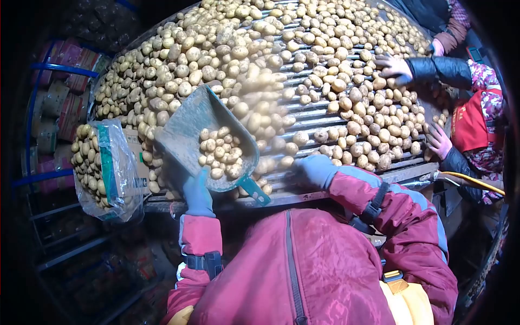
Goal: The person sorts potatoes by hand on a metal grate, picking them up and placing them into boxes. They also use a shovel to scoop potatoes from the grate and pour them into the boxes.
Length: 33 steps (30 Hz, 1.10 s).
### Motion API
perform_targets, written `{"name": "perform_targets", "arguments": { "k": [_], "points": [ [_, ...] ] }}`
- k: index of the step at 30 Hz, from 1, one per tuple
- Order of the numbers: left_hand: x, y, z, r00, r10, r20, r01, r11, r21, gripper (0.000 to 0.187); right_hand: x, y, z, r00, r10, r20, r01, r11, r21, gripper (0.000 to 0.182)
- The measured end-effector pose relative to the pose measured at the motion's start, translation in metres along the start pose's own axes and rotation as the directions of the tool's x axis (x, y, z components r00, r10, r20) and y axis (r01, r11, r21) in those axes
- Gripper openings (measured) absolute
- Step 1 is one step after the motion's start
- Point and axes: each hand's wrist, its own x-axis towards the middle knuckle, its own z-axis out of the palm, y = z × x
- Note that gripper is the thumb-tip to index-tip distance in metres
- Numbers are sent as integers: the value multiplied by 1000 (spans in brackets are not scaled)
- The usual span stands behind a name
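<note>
My left hand (pixel 198 194), in a grey-blue glove, holds the lower side edge of a worn green scoop (pixel 181 130). Several small potatoes (pixel 222 153) lie inside it. The scoop's short handle (pixel 254 192) points toward me and is free of both hands. My right hand (pixel 318 170), gloved the same way, is over the near edge of the slatted sorting table (pixel 319 120), beside loose potatoes (pixel 284 161). Its fingers are smeared by motion. Potatoes between the scoop and the bare slats are blurred too.
A large heap of potatoes (pixel 162 76) covers the table's left and far parts. At left stands a plastic-lined carton (pixel 135 162) filled with potatoes. Co-workers' gloved hands (pixel 394 67) reach in from the right. A yellow cable (pixel 471 183) runs off the near right corner.
</note>
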Motion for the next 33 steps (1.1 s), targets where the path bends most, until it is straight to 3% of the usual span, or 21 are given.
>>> {"name": "perform_targets", "arguments": {
  "k": [2, 3, 4, 5, 6, 9, 10, 11, 12, 14, 15, 16, 17, 19, 21, 23, 27, 28, 29, 30, 33],
  "points": [
    [4, 0, 1, 1000, -1, 18, 1, 1000, 6, 49, -2, 14, -19, 960, 117, -254, -43, 959, 279, 17],
    [5, 0, 1, 1000, -4, 29, 4, 1000, 14, 48, 7, 18, -25, 941, 231, -247, -120, 911, 394, 21],
    [1, 9, 9, 996, -89, 7, 89, 996, 11, 45, 10, 9, -47, 932, 271, -241, -77, 798, 598, 26],
    [-2, 14, 19, 996, -83, 22, 82, 997, 11, 41, 12, -9, -76, 922, 311, -229, -25, 641, 767, 31],
    [-4, 18, 28, 997, -73, 39, 72, 997, 12, 37, 17, -25, -94, 943, 217, -253, 70, 613, 787, 37],
    [1, 22, 40, 990, -108, 89, 100, 990, 95, 34, 19, -72, -143, 933, -32, -359, 253, 769, 588, 48],
    [9, 14, 33, 990, -110, 89, 94, 982, 166, 36, 25, -72, -152, 928, -8, -372, 241, 774, 585, 49],
    [16, 7, 25, 990, -109, 85, 87, 969, 233, 37, 55, -55, -124, 770, 61, -635, 431, 684, 588, 45],
    [21, 5, 19, 989, -62, 136, 24, 964, 264, 40, 65, -37, -127, 816, 200, -543, 305, 648, 698, 44],
    [17, 18, 24, 991, -108, 76, 94, 981, 170, 39, 94, 6, -114, 769, 374, -519, 196, 635, 747, 42],
    [13, 29, 29, 992, -101, 76, 91, 989, 119, 38, 110, 24, -98, 689, 408, -599, 210, 679, 703, 40],
    [18, 27, 21, 993, -95, 74, 90, 993, 70, 41, 116, 25, -102, 674, 415, -611, 86, 778, 623, 36],
    [27, 21, 0, 992, -87, 87, 74, 987, 144, 41, 125, 22, -103, 701, 345, -624, 89, 826, 556, 35],
    [25, 36, 3, 996, -55, 63, 49, 994, 94, 41, 151, 11, -101, 751, 204, -628, 106, 902, 419, 35],
    [25, 44, 2, 999, -22, 49, 16, 993, 115, 40, 183, -10, -92, 744, -14, -668, 239, 939, 246, 36],
    [29, 44, -8, 1000, -20, 19, 18, 993, 114, 35, 195, -36, -91, 783, -98, -614, 218, 968, 124, 40],
    [34, 41, -16, 1000, -27, -11, 28, 994, 110, 36, 197, -21, -52, 738, -231, -634, 207, 972, -114, 41],
    [33, 40, -17, 999, -44, -23, 46, 995, 89, 36, 175, -17, -78, 863, -195, -465, 253, 965, 65, 41],
    [32, 42, -14, 997, -65, -32, 67, 995, 75, 37, 169, -5, -68, 817, -231, -529, 288, 957, 27, 42],
    [35, 44, -11, 996, -79, -36, 81, 995, 58, 38, 151, -4, -72, 795, -150, -588, 191, 982, 7, 41],
    [38, 38, -7, 998, -59, -36, 61, 997, 54, 38, 114, 42, -74, 846, -78, -527, 104, 994, 20, 45]
  ]
}}
